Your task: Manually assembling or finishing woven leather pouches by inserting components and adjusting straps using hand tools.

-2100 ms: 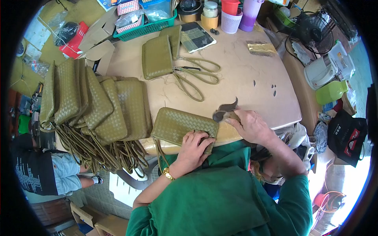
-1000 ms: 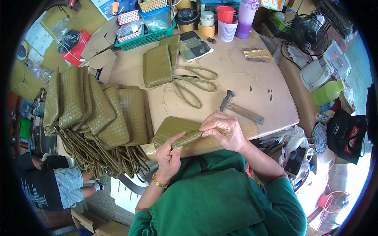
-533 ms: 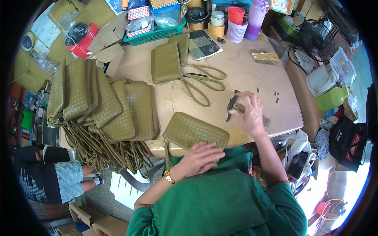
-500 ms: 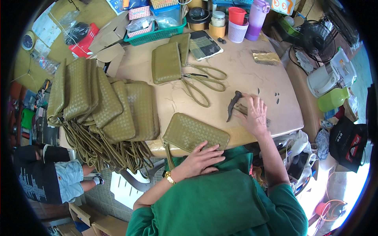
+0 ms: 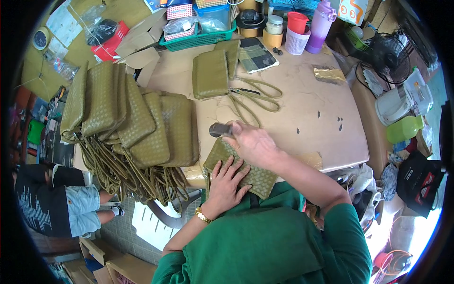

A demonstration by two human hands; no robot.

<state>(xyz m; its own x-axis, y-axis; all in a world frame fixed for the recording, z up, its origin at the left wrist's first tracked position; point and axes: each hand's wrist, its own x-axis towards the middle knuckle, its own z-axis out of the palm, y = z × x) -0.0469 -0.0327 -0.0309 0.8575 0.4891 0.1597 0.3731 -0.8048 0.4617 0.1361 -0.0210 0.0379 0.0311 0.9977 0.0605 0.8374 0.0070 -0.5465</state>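
Note:
My right hand (image 5: 255, 144) is wrapped round a hammer (image 5: 219, 129), whose dark head juts out to the left above the far edge of an olive woven pouch (image 5: 260, 182). The hammer's handle is mostly hidden in my fist. That pouch lies at the near edge of the table, partly over my lap. On its left part rests my left hand (image 5: 227, 182), flat with fingers spread. Farther back, two more olive pouches (image 5: 210, 73) with loop straps (image 5: 265, 94) overlap on the table.
A large pile of olive pouches (image 5: 177, 128) fills the table's left side, straps hanging over the edge. Behind stand a green basket (image 5: 203, 43), a purple bottle (image 5: 321, 28) and a red cup (image 5: 297, 22). A fan (image 5: 390, 57) is at right; another person (image 5: 47, 203) is at lower left.
My right hand has picked the hammer up off the table and brought it left over the pouch. My left hand has shifted slightly left and spread its fingers; the pouch has turned.

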